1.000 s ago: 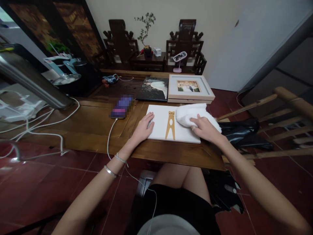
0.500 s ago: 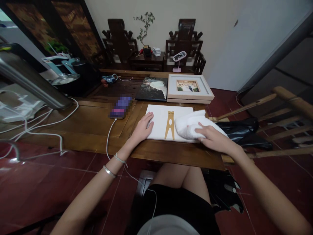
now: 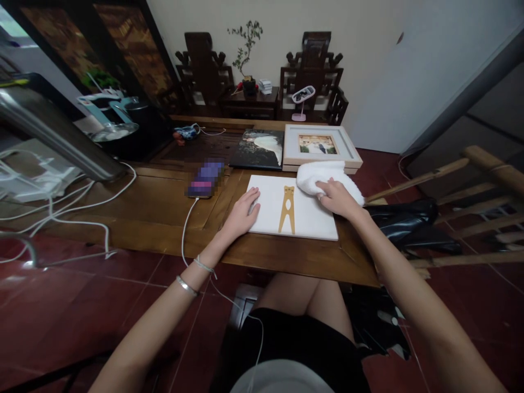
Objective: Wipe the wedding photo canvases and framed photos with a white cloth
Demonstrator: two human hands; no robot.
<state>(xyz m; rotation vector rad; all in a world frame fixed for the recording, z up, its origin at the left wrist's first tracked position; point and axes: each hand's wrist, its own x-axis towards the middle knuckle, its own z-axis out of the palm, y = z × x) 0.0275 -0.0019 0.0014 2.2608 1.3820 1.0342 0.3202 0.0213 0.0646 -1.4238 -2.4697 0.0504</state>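
Note:
A flat white board point(image 3: 266, 213) with a tan, cat-headed figure point(image 3: 287, 210) on it lies near the table's front edge. My left hand point(image 3: 242, 212) rests on the board's left edge, fingers stretched out. Bunched under my right hand point(image 3: 338, 197) is a white towel point(image 3: 315, 173), which my fingers grip. The towel covers the board's far right corner and reaches the front of the white picture frame point(image 3: 344, 161).
A phone point(image 3: 204, 179) with a white cable lies left of the board. Behind stands a dark photo panel point(image 3: 257, 148) beside the frame. White cables point(image 3: 61, 213) and a steel cylinder point(image 3: 61, 136) are at far left. A wooden chair point(image 3: 483, 164) with a black bag stands right.
My right hand has pushed the towel away from me, from the board's right side to its far right corner. The board's near right part is now uncovered. My left hand stays put.

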